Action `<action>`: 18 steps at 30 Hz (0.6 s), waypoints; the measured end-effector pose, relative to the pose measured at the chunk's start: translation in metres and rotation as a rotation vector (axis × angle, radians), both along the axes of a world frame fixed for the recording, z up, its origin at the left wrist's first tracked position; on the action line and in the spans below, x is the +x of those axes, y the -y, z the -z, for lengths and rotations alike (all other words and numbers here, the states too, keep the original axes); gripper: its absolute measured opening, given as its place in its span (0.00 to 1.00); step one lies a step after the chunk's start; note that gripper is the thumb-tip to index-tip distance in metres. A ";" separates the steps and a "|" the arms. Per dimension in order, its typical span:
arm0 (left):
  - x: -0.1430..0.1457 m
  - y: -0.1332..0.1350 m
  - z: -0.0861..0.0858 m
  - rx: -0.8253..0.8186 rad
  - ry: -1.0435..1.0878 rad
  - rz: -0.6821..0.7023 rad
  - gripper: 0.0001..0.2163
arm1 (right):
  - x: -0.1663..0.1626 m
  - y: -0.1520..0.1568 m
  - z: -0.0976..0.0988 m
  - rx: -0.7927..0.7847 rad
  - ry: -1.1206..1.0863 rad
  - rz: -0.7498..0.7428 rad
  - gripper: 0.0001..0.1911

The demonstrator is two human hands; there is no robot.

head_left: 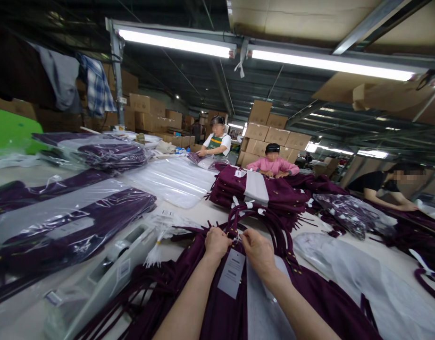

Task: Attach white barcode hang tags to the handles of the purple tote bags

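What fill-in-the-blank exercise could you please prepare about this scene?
Of the left hand and the right hand, the ____ one is nearer the tape dispenser.
The grey tag lies ____ the two forearms.
The person behind the stacked purple bags wears a ____ top.
The bright panel at the far left is ____.

Missing words: left; between; pink; green.

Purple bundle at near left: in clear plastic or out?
In: glossy, creased film catches the light over the purple bundle.

Left hand, right hand at bag (purple)
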State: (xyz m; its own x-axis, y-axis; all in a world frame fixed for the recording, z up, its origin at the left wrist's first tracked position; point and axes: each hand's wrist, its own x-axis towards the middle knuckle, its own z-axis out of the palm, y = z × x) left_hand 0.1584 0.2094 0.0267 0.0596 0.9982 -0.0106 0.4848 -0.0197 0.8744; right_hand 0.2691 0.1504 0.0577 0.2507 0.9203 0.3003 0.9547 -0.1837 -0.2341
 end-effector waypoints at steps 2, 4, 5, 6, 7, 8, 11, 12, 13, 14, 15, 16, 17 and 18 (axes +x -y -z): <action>0.000 -0.001 0.003 -0.012 0.068 0.008 0.06 | -0.003 -0.004 0.003 -0.018 0.001 -0.013 0.08; 0.001 -0.002 0.005 -0.019 0.142 0.037 0.07 | -0.007 -0.006 0.006 -0.030 0.002 -0.007 0.07; 0.001 -0.003 0.006 -0.024 0.179 0.058 0.08 | -0.009 -0.006 0.007 -0.036 0.008 -0.001 0.07; 0.001 -0.004 0.007 -0.031 0.217 0.081 0.08 | -0.010 -0.007 0.008 -0.043 0.021 0.003 0.06; 0.001 -0.004 0.007 -0.041 0.254 0.104 0.09 | -0.011 -0.007 0.009 -0.051 0.043 0.003 0.06; 0.001 -0.005 0.007 -0.055 0.290 0.126 0.10 | -0.011 -0.008 0.010 -0.058 0.074 -0.007 0.06; 0.000 -0.005 0.004 -0.105 0.386 0.179 0.10 | -0.011 -0.010 0.010 -0.072 0.200 -0.065 0.05; -0.001 -0.005 0.002 -0.123 0.413 0.191 0.10 | -0.010 -0.012 0.010 -0.074 0.240 -0.082 0.05; -0.002 -0.004 0.000 -0.139 0.437 0.200 0.10 | -0.010 -0.013 0.010 -0.076 0.274 -0.090 0.05; -0.003 -0.004 -0.002 -0.155 0.458 0.208 0.11 | -0.009 -0.014 0.010 -0.076 0.301 -0.092 0.04; -0.004 -0.004 -0.004 -0.170 0.476 0.210 0.11 | -0.009 -0.015 0.010 -0.074 0.324 -0.087 0.04; -0.005 -0.003 -0.007 -0.184 0.492 0.209 0.11 | -0.009 -0.016 0.010 -0.068 0.344 -0.081 0.04; -0.006 -0.004 -0.009 -0.197 0.506 0.202 0.12 | -0.009 -0.017 0.011 -0.059 0.367 -0.074 0.04; -0.006 -0.004 -0.010 -0.208 0.517 0.192 0.12 | -0.010 -0.018 0.011 -0.047 0.393 -0.068 0.04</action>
